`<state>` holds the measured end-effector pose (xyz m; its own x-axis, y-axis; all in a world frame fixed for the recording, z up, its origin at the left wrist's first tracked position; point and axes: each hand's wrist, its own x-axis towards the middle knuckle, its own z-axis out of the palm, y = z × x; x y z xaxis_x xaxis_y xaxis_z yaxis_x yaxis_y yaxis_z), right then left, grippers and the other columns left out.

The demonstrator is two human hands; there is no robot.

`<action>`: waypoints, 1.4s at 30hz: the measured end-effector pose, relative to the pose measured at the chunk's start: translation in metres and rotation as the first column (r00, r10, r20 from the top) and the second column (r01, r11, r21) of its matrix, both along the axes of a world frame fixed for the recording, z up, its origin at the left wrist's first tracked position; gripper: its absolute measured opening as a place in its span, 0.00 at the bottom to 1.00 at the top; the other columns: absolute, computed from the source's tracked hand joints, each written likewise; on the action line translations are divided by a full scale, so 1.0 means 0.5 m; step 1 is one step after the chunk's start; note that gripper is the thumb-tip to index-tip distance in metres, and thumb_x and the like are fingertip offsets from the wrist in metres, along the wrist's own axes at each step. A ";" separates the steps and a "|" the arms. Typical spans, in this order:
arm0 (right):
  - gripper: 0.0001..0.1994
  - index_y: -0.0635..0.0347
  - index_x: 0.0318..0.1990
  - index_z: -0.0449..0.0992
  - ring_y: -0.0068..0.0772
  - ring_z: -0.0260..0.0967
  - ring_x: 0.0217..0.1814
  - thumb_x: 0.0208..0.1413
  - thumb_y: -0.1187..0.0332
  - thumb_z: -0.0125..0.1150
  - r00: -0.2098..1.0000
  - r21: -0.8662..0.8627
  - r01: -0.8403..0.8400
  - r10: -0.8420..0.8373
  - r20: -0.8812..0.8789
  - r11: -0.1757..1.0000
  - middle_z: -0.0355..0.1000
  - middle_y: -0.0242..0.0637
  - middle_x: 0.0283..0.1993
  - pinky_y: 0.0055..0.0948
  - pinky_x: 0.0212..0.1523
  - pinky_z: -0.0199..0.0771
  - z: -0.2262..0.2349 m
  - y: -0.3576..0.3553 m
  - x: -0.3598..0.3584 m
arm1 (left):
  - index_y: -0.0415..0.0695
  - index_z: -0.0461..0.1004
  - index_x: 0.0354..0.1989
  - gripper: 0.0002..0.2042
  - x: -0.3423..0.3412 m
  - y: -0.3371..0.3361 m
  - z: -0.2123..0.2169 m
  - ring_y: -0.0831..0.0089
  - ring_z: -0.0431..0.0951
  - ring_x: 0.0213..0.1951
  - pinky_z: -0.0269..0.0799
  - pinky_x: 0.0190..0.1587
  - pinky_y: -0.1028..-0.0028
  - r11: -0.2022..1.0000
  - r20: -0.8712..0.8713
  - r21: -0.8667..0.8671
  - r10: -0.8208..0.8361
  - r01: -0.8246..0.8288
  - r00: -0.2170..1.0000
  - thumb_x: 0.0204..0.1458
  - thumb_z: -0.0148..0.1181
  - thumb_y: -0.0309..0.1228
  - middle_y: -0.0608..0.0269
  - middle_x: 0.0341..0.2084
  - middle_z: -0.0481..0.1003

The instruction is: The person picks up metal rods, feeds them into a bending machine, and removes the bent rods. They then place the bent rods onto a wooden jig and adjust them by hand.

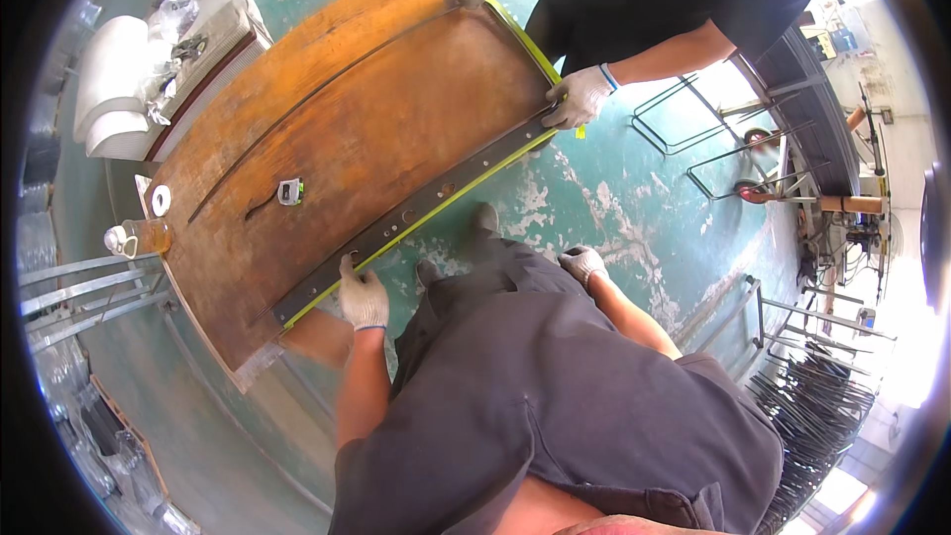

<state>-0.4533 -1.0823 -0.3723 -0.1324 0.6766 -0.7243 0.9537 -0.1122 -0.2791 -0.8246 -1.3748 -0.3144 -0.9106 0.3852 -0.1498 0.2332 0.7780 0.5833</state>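
One dark perforated metal strip (416,213) lies along the rusty orange tabletop (357,119) edge | our gloved left hand (363,299) presses on its near end; right hand (582,263) hangs free, loosely curled | amber-filled bottle (139,236) at the corner; tape measure (289,192) mid-top

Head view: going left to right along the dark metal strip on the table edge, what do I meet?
Left hand on the near end of the metal strip → row of holes in the strip → co-worker's gloved hand holding the far end, above the yellow strip.
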 end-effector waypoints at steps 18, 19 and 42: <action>0.20 0.57 0.47 0.87 0.40 0.83 0.52 0.54 0.54 0.65 0.999 -0.008 0.021 -0.021 -0.035 1.000 0.85 0.43 0.47 0.36 0.55 0.78 -0.002 -0.032 -0.015 | 0.45 0.73 0.64 0.24 0.001 -0.061 -0.059 0.44 0.81 0.54 0.76 0.57 0.54 0.999 -0.039 -0.027 -0.046 0.045 0.998 0.57 0.60 0.29 0.43 0.55 0.80; 0.20 0.57 0.47 0.87 0.40 0.83 0.52 0.54 0.54 0.65 0.998 -0.007 0.035 -0.036 -0.045 0.999 0.85 0.43 0.47 0.36 0.55 0.78 -0.005 -0.039 -0.010 | 0.45 0.72 0.65 0.24 -0.001 -0.057 -0.056 0.43 0.80 0.55 0.76 0.57 0.53 0.998 -0.035 -0.027 -0.059 0.058 0.998 0.57 0.60 0.29 0.42 0.55 0.80; 0.22 0.57 0.51 0.86 0.43 0.82 0.55 0.53 0.54 0.65 0.987 -0.052 0.157 -0.159 -0.029 0.986 0.84 0.46 0.51 0.36 0.57 0.78 -0.037 -0.048 0.008 | 0.42 0.74 0.50 0.14 -0.027 -0.032 -0.044 0.38 0.82 0.40 0.75 0.44 0.48 0.992 -0.035 -0.103 -0.072 0.068 0.997 0.55 0.55 0.25 0.39 0.35 0.81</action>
